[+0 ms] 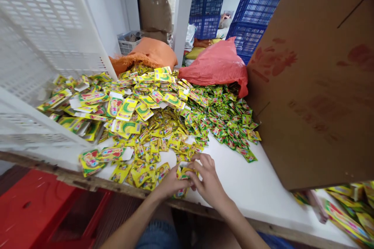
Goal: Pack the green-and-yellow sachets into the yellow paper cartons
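Observation:
My left hand (171, 181) is closed around a small yellow-and-green carton (183, 170) near the table's front edge. The fingers of my right hand (208, 181) are curled over the same carton from the other side, covering much of it. What the right fingertips pinch at its upper end is hidden. Just left of my hands lie loose yellow sachets (143, 173). Flat yellow cartons (125, 109), several with white flaps out, form a heap beyond them. Green sachets (230, 124) are piled farther right on the white tabletop (233, 179).
A white plastic crate (58, 19) stands on its side at left. At right rises a large cardboard box (315, 97). An orange sack (154, 52) and a red sack (216, 64) lie behind the heaps. Below left is a red stool (32, 206); blue crates (254, 7) stack behind.

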